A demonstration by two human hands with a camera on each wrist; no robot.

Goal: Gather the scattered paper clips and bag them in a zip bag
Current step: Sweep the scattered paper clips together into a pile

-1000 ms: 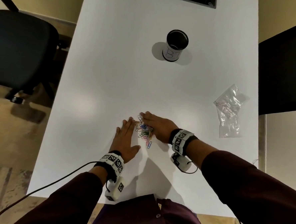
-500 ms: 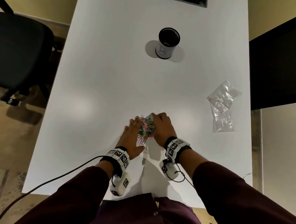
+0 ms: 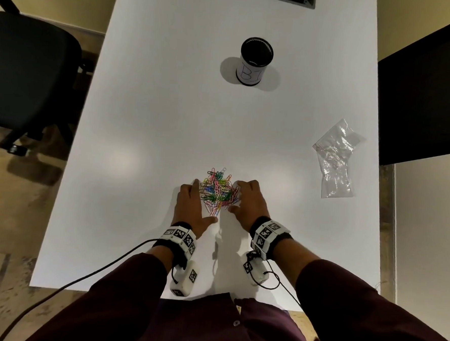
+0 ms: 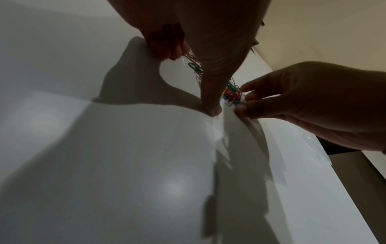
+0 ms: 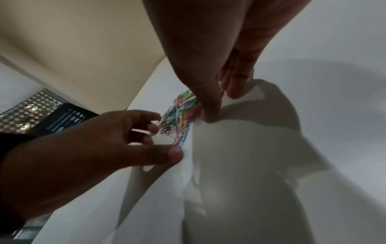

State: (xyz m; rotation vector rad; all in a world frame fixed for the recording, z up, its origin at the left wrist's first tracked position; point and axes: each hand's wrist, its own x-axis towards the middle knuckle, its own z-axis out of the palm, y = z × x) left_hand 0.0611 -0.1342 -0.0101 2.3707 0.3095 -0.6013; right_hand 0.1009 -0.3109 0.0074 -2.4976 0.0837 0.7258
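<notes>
- While I watch the head cam, the paper clips (image 3: 218, 191) sit in one coloured pile on the white table (image 3: 153, 118), near the near edge, approx centre.
- L hand (image 3: 192, 208) presses the pile's left side, fingers straight & together, thumb tip on the table.
- R hand (image 3: 247, 203) cups the right side, fingers curled vs the clips; I can't tell if it grips any.
- Zip bag (image 3: 335, 161) lies crumpled, well apart, far right.
- Black cup (image 3: 254, 62) w/ white label stands far centre.
</notes>
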